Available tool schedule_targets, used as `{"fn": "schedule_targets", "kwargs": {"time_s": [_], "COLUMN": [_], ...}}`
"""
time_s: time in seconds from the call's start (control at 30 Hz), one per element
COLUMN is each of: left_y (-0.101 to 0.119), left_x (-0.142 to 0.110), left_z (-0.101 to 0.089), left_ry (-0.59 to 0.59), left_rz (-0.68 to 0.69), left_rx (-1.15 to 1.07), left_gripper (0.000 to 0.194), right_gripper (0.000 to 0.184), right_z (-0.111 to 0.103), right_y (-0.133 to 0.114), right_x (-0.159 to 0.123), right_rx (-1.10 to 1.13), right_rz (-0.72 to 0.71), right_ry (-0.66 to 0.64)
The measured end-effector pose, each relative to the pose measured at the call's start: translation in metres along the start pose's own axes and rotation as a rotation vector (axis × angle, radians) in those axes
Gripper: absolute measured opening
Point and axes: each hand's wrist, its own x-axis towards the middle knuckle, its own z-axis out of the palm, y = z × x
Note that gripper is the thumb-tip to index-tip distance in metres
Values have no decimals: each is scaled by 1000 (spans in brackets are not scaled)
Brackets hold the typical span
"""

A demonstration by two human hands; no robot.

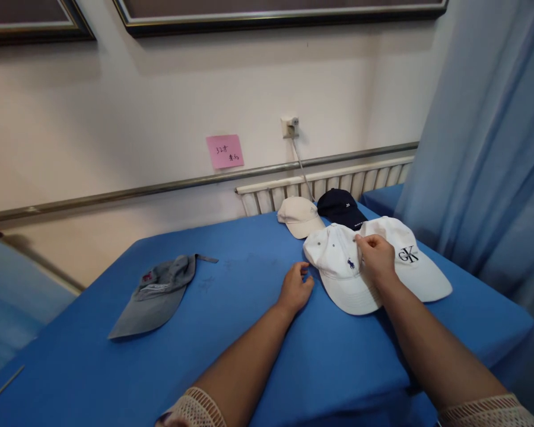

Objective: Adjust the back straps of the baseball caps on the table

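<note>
A white baseball cap with a small navy horse-rider logo lies on the blue-covered table, brim towards me. My right hand is closed on the right side of its crown, thumb and forefinger pinching the fabric. At the cap's left edge is my left hand, fingers loosely curved and apart, nothing held; whether its fingertips touch the cap I cannot tell. Partly behind my right hand sits a second white cap with black letters. Further back are a cream cap and a navy cap, side by side.
On the left of the blue table cover lies a grey cap, its strap sticking out. A white radiator, metal rail, pink note and plugged socket line the wall. A blue curtain hangs right.
</note>
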Motion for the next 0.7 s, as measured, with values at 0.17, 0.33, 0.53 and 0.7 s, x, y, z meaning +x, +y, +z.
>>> {"fn": "schedule_targets", "kwargs": {"time_s": [0.17, 0.33, 0.53, 0.7], "left_y": [1, 0, -1, -2], "left_x": [-1, -1, 0, 1], "left_z": [-3, -3, -5, -7], "left_ry": [-26, -40, -31, -19], "left_rz": [25, 39, 38, 38], "left_rx": [24, 32, 23, -11], "left_gripper": [35, 36, 35, 34], "right_gripper": [29, 30, 34, 34], "right_z": [-1, 4, -9, -10], "right_y": [0, 4, 1, -26], "right_x": [1, 2, 4, -23], "right_rx": [-40, -37, 45, 122], "right_rz": [5, 3, -70, -185], "right_ry": [44, 1, 103, 128]}}
